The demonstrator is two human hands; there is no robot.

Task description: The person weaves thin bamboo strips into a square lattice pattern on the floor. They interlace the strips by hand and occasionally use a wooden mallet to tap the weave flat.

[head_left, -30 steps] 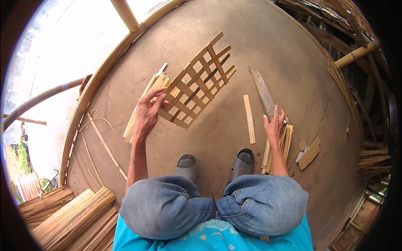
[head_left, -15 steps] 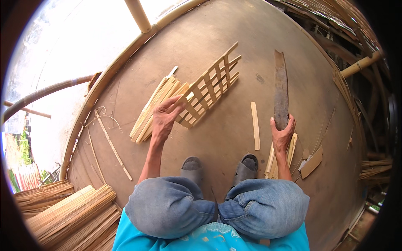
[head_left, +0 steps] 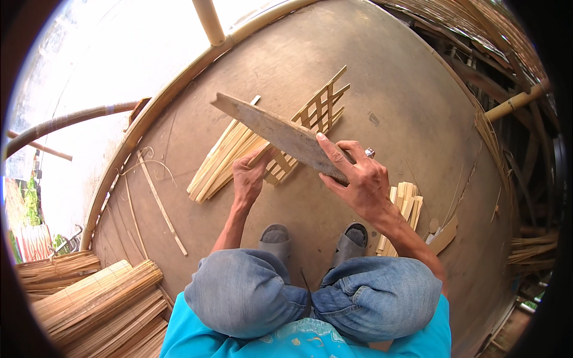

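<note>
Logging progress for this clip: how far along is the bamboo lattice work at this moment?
Partly done: a small woven lattice panel lies on the floor, only a few strips crossed. In hand: the right hand holds a long flat blade above it, and the left hand rests on the loose strips beside the panel. Left: those strips and another stack remain unwoven.

Open-air bamboo craft workshop: round brown earthen work floor [head_left: 382, 77] edged by a thick curved bamboo pole [head_left: 161, 101], loose pale split bamboo strips [head_left: 224, 158], a half-woven bamboo lattice panel [head_left: 319, 113], stacked rolled reed mats [head_left: 95, 298], dry thatch bundles [head_left: 531, 247] at the rim.
</note>
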